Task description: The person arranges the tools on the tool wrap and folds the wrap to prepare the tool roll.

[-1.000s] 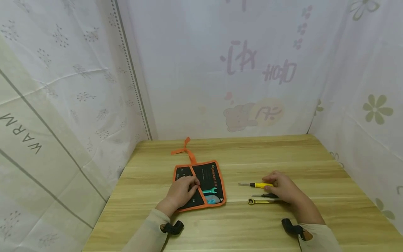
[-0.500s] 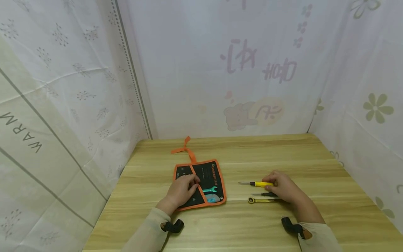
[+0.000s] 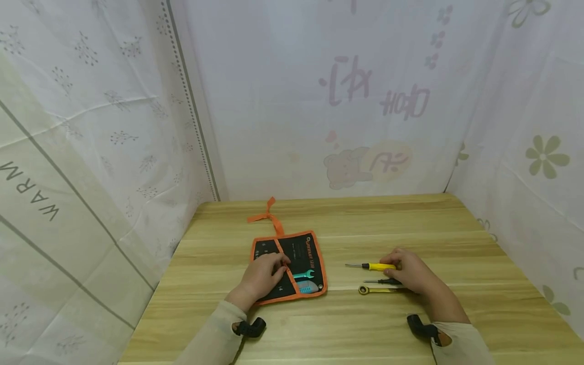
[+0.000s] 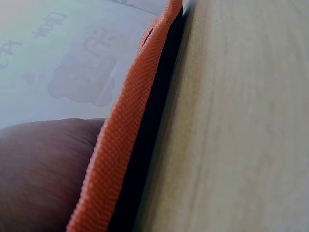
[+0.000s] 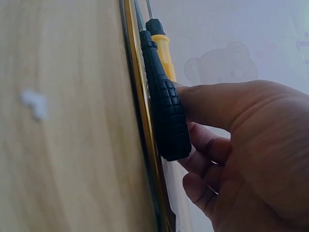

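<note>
A black tool pouch (image 3: 296,248) with orange trim lies on the table, left of centre. My left hand (image 3: 261,278) rests on it, its curled fingers and thumb pinching the pocket's orange edge. From the pocket show a teal open-end wrench (image 3: 304,275) and a grey-and-teal tool (image 3: 308,288), its lower part hidden. To the right, my right hand (image 3: 412,272) pinches the handle of a yellow screwdriver (image 3: 377,266) lying flat. Nearer me are a black-handled screwdriver (image 5: 166,106) and a gold ratcheting wrench (image 3: 371,290), partly covered by that hand.
An orange tie strap (image 3: 274,221) stretches from the pouch toward the back of the wooden table (image 3: 347,324). Printed curtains (image 3: 274,101) enclose the table at the back and both sides. A small blurred white spot (image 5: 36,104) shows in the right wrist view.
</note>
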